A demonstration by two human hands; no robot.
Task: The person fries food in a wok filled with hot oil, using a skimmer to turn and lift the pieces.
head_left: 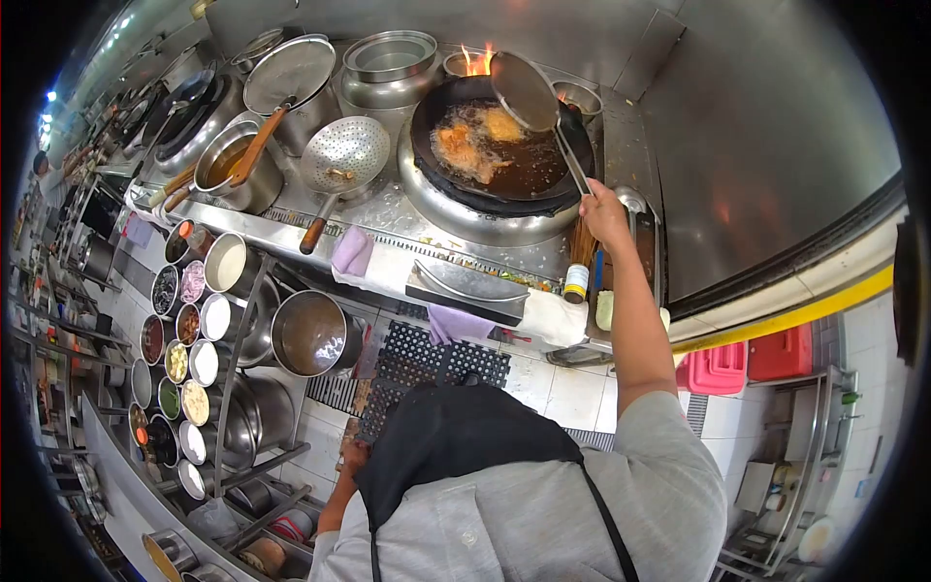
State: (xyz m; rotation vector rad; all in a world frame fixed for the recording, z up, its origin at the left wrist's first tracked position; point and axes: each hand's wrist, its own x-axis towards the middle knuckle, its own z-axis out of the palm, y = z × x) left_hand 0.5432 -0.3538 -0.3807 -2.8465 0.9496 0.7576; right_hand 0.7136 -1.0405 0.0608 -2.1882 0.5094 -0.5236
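Observation:
My right hand (606,215) is closed around the long metal handle of a large ladle (525,91). The ladle's round bowl is held over the right rear part of a black wok (423,160). Dark oil bubbles in the wok around golden-brown pieces of frying food (464,150). Flames (476,60) rise behind the wok's back rim. My left hand (355,454) hangs low beside the black apron, near the shelf rack; its fingers are too small and partly hidden to make out.
Left of the wok, a perforated strainer (345,155) with a wooden handle lies on the steel stove. A pot (239,170) of brownish liquid stands farther left. Several ingredient containers (196,403) fill the rack at left. A white-labelled container (576,282) stands at the stove's front edge.

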